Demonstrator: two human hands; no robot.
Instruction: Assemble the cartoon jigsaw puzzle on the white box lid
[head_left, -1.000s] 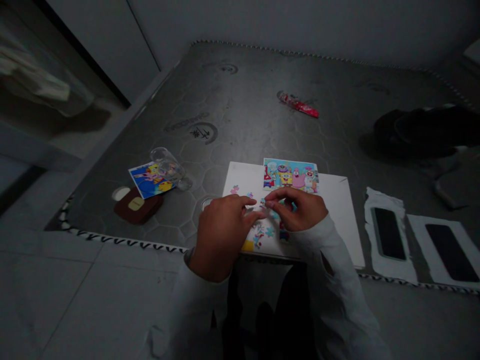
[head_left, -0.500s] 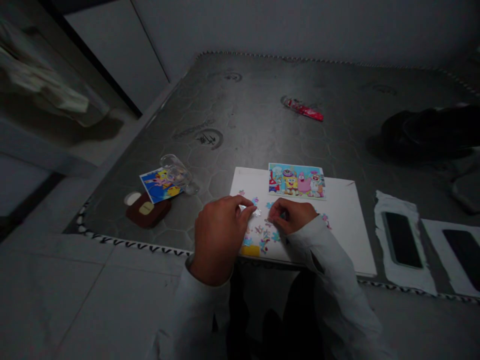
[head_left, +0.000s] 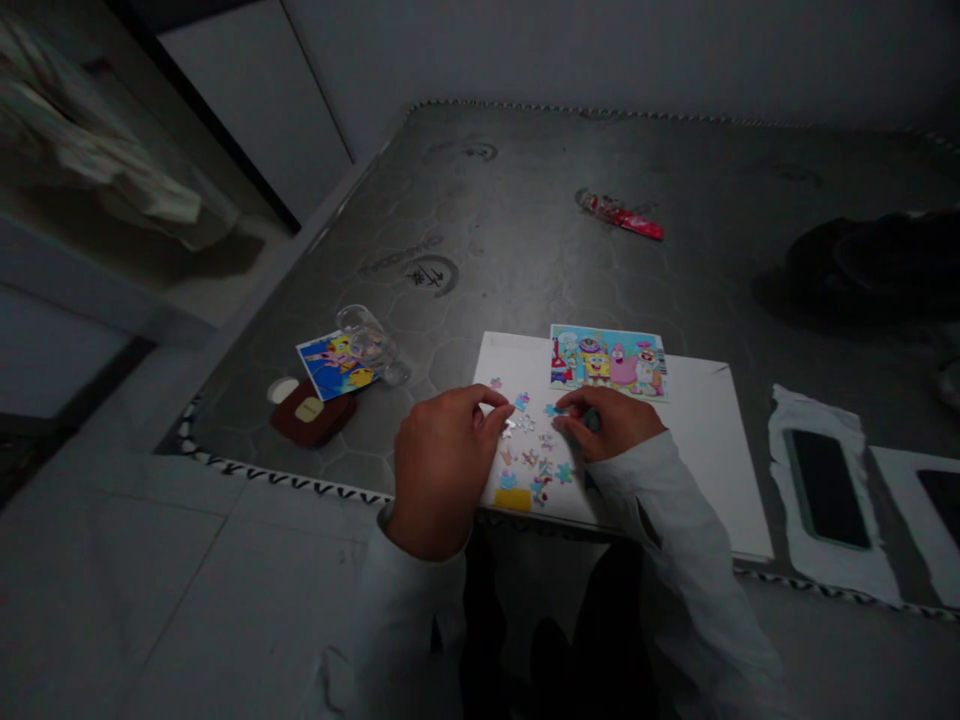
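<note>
Small jigsaw puzzle pieces (head_left: 529, 458) lie scattered over a white board (head_left: 694, 440), some with their pale silver side up. My left hand (head_left: 442, 465) is over the board's left part, its thumb and index finger closed in a pinch at a pale puzzle piece (head_left: 509, 428). Opposite it, my right hand (head_left: 619, 420) pinches a light-blue puzzle piece (head_left: 553, 410) at its fingertips; the palm hides part of the board. Just beyond the right hand, a cartoon picture card (head_left: 607, 360) lies on the board. A yellow patch (head_left: 513, 499) shows at the near edge.
On the dark patterned mat (head_left: 510, 260) at left are a brown case (head_left: 311, 415), a blue cartoon card (head_left: 330, 375) and a clear plastic container (head_left: 371, 345). A red wrapper (head_left: 622, 217) lies farther back. At right, a phone (head_left: 829, 487) rests on white paper, with a dark bag-like object (head_left: 862, 265) behind.
The view has shifted, so things sit farther right in it. My hands have moved slightly apart, uncovering more pieces; my right fingers have come to the light-blue piece.
</note>
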